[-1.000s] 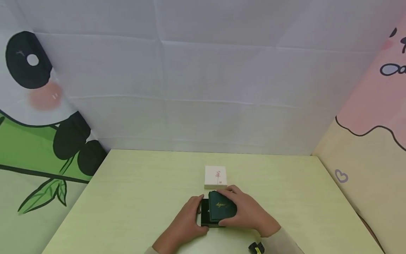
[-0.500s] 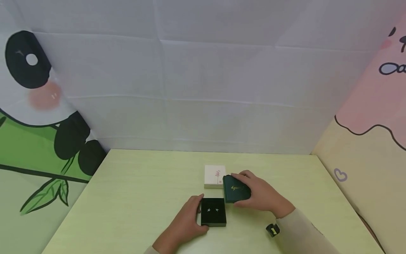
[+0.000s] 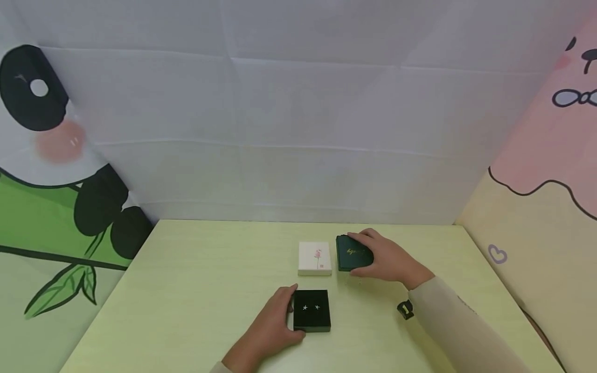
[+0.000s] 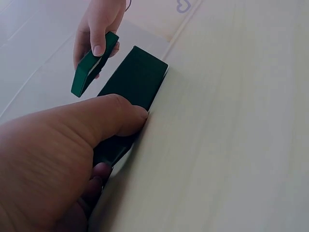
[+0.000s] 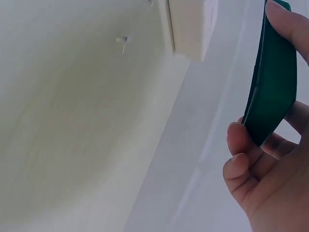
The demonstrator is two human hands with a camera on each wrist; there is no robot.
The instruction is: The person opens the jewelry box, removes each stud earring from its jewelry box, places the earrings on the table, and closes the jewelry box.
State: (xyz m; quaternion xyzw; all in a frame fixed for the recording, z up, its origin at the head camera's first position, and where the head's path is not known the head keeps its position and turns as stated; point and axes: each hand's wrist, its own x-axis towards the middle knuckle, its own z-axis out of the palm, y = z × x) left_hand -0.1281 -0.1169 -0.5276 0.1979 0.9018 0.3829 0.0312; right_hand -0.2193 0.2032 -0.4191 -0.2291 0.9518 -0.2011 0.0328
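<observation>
In the head view my left hand (image 3: 270, 324) grips the left side of a dark green jewelry box base (image 3: 311, 327), thumb at its near edge, fingers at its far left corner. Two small star-shaped earrings (image 3: 317, 307) sit on its black insert. My right hand (image 3: 389, 261) holds the green box lid (image 3: 353, 254), which bears gold lettering, between thumb and fingers. The lid is held above the table, as the right wrist view shows. Below it, a tiny shiny stud-like piece (image 5: 123, 41) lies on the table; its exact kind is unclear.
A small white box (image 3: 314, 258) with a pink flower print stands behind the base, just left of the lid. The pale table (image 3: 210, 280) meets a white cloth backdrop (image 3: 298, 129) at its far edge. A black device (image 3: 405, 309) is at the right wrist.
My right hand has lifted the lid off the base and carried it back and to the right, beside the white box. The earrings are uncovered. My left hand has stayed on the base.
</observation>
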